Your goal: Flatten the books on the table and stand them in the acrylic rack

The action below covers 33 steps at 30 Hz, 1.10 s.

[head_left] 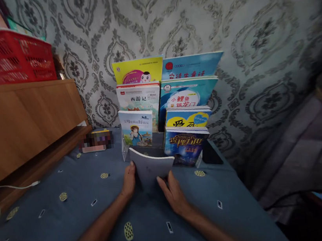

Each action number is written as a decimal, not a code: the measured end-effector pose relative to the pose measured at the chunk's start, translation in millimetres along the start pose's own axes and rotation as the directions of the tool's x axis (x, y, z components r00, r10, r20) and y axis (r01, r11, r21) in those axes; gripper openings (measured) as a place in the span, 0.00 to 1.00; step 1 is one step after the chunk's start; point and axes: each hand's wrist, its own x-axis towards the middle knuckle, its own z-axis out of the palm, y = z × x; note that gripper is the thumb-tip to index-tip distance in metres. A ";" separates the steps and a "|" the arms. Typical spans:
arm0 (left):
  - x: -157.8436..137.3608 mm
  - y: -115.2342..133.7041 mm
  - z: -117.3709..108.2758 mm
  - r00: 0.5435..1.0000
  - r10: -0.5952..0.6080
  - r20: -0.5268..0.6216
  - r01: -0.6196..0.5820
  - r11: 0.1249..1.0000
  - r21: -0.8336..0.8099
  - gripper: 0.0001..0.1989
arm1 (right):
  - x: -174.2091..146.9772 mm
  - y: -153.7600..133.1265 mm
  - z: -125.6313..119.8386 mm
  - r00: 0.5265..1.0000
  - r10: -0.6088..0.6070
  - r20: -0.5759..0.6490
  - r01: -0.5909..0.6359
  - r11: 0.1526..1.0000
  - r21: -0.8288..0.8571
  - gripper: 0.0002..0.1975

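Between my two hands is a thin grey-covered book point(152, 173), slightly bowed, its upper edge tilted away from me. My left hand point(129, 180) grips its left side, and my right hand point(172, 192) pinches the right side with the thumb on the near face. Just beyond stands a tiered clear book rack point(124, 153). In its left column are a yellow book point(139, 70), a pale book with red-edged pages behind it point(138, 97) and a small light-blue book point(136, 127). The right column holds several blue books, with a dark blue one point(186, 145) in front.
A wooden cabinet point(27, 122) at the left carries a red plastic basket point(10, 55). A blurred-out item point(96, 141) lies on the blue patterned cloth point(80, 210). White cables point(15, 187) run along the left edge. A dark flat object point(212, 155) lies right of the rack, and grey curtain-like fabric point(293, 130) hangs farther right.
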 end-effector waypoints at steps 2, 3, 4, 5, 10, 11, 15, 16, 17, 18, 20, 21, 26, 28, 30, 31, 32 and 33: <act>1.8 7.6 0.8 0.999 0.050 0.005 -0.050 0.999 0.011 0.35 | 3.2 0.0 3.2 1.000 -0.017 -0.008 0.017 1.000 -0.005 0.28; 2.3 11.5 0.5 0.997 0.075 -0.004 -0.075 0.997 0.020 0.35 | 4.9 0.3 5.3 1.000 -0.026 -0.005 0.026 1.000 -0.011 0.28; 2.7 15.4 -0.1 0.995 0.096 -0.022 -0.096 0.995 0.029 0.35 | 6.7 0.7 7.6 0.999 -0.035 -0.001 0.035 0.999 -0.017 0.28; 3.0 19.5 -0.8 0.992 0.123 -0.041 -0.121 0.992 0.045 0.36 | 9.1 0.7 9.9 0.999 -0.044 0.006 0.044 0.999 -0.025 0.27; 17.8 54.6 -1.0 0.947 0.313 -0.064 -0.295 0.933 0.204 0.36 | 41.3 -18.4 13.9 0.994 -0.106 0.019 0.107 0.992 -0.067 0.26; 25.4 66.3 0.4 0.944 0.324 -0.065 -0.305 0.929 0.209 0.36 | 53.5 -27.7 12.0 0.990 -0.136 0.029 0.138 0.988 -0.072 0.25; 63.7 123.9 10.0 0.917 0.394 -0.061 -0.370 0.898 0.237 0.35 | 110.7 -72.9 -0.9 0.945 -0.328 0.007 0.327 0.940 -0.099 0.21; 71.8 137.7 12.7 0.880 0.474 -0.045 -0.443 0.850 0.287 0.35 | 122.5 -82.7 -3.8 0.933 -0.359 -0.017 0.354 0.927 -0.120 0.20; 78.1 149.6 15.2 0.834 0.551 -0.023 -0.517 0.795 0.316 0.36 | 131.7 -90.6 -5.9 0.923 -0.385 -0.027 0.377 0.916 -0.139 0.19; 82.5 158.9 17.1 0.792 0.611 0.007 -0.580 0.748 0.323 0.37 | 138.1 -96.2 -7.2 0.911 -0.410 -0.038 0.401 0.904 -0.148 0.18; 86.0 167.6 18.7 0.743 0.667 0.062 -0.646 0.688 0.331 0.39 | 142.5 -99.9 -6.9 0.900 -0.434 -0.039 0.423 0.892 -0.159 0.17; 85.9 166.9 18.2 0.740 0.668 0.082 -0.651 0.680 0.336 0.40 | 141.7 -98.2 -5.5 0.902 -0.431 -0.033 0.421 0.893 -0.159 0.17; 85.2 139.4 9.7 0.811 0.577 0.097 -0.565 0.730 0.386 0.42 | 133.2 -72.8 4.0 0.935 -0.354 0.013 0.352 0.924 -0.150 0.18; 87.8 131.0 7.8 0.821 0.563 0.091 -0.549 0.738 0.393 0.41 | 133.7 -63.1 6.5 0.940 -0.340 0.032 0.341 0.927 -0.154 0.19; 91.3 127.2 7.5 0.817 0.570 0.092 -0.555 0.732 0.395 0.40 | 136.2 -55.3 8.3 0.944 -0.327 0.034 0.328 0.929 -0.170 0.20; 93.1 126.3 7.5 0.810 0.578 0.099 -0.565 0.724 0.396 0.40 | 137.7 -51.9 9.3 0.946 -0.322 0.027 0.322 0.930 -0.179 0.20; 94.8 125.6 7.3 0.802 0.588 0.109 -0.577 0.713 0.398 0.39 | 139.3 -48.5 10.3 0.948 -0.318 0.021 0.316 0.930 -0.186 0.20; 96.4 124.9 6.8 0.795 0.595 0.120 -0.587 0.702 0.404 0.38 | 140.7 -45.1 11.6 0.949 -0.314 0.016 0.311 0.931 -0.192 0.20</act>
